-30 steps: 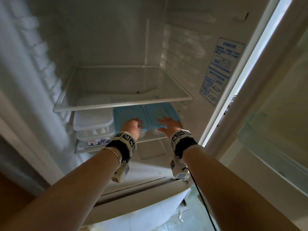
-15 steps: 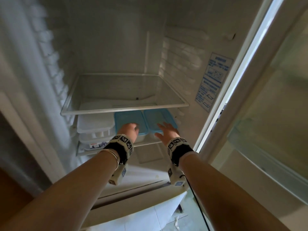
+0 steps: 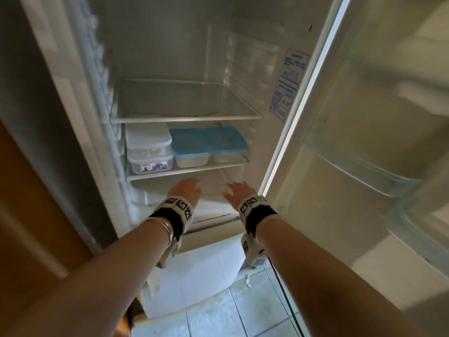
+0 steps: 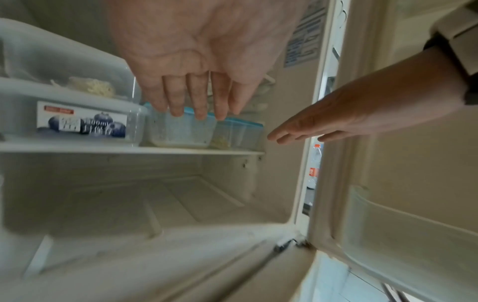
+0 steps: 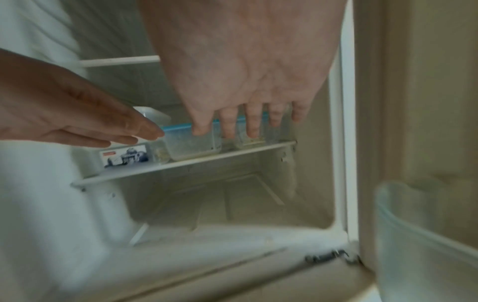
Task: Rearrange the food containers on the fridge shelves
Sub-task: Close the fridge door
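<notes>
Now my left hand [image 3: 185, 190] and right hand [image 3: 239, 192] hover empty, fingers loosely straight, just before the shelf [image 3: 187, 171] of containers [image 3: 190, 148].

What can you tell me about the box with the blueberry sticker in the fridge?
The box with the blueberry sticker is clear plastic with a pale lid and rounded corners. Its front label shows dark blueberries and a small red mark. It sits upright at the left end of the lower shelf, with another clear box stacked on top and a blue-lidded box close on its right. Something pale lies inside. No hand touches it.
</notes>
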A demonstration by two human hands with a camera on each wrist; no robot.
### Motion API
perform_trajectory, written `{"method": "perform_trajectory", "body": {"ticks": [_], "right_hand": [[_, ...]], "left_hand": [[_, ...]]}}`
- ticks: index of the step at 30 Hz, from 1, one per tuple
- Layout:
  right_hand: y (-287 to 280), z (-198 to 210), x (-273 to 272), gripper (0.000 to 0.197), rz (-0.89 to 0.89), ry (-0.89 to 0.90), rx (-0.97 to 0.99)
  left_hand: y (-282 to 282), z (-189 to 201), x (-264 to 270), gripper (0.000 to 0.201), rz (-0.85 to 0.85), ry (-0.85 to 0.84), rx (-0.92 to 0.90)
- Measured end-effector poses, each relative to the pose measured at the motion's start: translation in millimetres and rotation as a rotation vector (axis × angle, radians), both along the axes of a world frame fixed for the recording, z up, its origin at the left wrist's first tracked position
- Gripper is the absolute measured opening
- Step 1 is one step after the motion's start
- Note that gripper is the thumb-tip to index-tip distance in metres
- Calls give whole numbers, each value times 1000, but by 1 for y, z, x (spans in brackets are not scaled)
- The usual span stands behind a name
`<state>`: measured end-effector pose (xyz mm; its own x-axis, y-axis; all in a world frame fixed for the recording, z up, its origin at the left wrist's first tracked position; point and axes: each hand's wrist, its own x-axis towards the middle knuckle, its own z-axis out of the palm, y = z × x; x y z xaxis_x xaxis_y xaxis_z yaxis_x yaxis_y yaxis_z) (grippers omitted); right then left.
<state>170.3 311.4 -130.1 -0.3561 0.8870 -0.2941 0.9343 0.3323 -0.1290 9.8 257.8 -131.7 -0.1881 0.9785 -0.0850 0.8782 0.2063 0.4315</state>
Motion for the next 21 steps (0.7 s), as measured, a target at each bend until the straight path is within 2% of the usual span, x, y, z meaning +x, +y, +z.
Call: {"method": "perform_trajectory", "body": {"ticks": [8, 14, 21], "right_hand": [[-73, -25, 41, 56, -7, -72, -87], [-127, -37, 81, 55, 44, -49, -70], [-194, -47, 143, 53, 105, -94, -102]], "left_hand": [[-77, -22, 45, 46, 23, 60, -101], [-132, -27, 89, 41, 91, 83, -58], [-208, -44, 151, 44, 200, 55, -95]]}}
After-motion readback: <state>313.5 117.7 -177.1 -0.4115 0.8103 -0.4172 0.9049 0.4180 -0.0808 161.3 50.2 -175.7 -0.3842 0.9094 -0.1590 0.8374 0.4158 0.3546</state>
